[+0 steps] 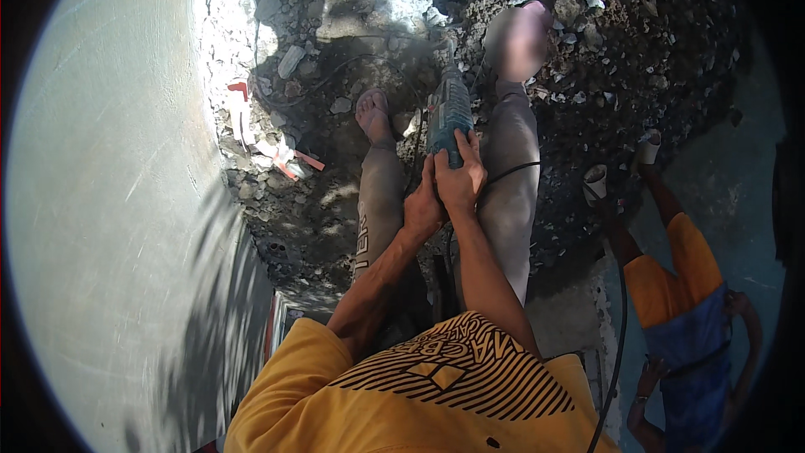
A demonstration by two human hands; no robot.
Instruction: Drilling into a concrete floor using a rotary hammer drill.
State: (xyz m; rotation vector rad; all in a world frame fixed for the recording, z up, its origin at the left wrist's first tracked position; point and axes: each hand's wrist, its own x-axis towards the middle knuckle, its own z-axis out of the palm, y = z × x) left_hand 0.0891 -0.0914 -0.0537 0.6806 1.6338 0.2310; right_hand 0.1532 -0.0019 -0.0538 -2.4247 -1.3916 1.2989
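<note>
Teal rotary hammer (450, 113) between the lower legs, bit end facing away from the body.
Its long axis runs nearly straight outward over the rubble (335, 105); the right hand (463, 178) curls around its rear, the left hand (424, 208) presses alongside, its grip unclear.

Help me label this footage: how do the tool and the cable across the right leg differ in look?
The tool is teal; the cable is black. The tool is thick and ribbed; the cable is thin. The tool runs nearly straight; the cable curves.
</note>
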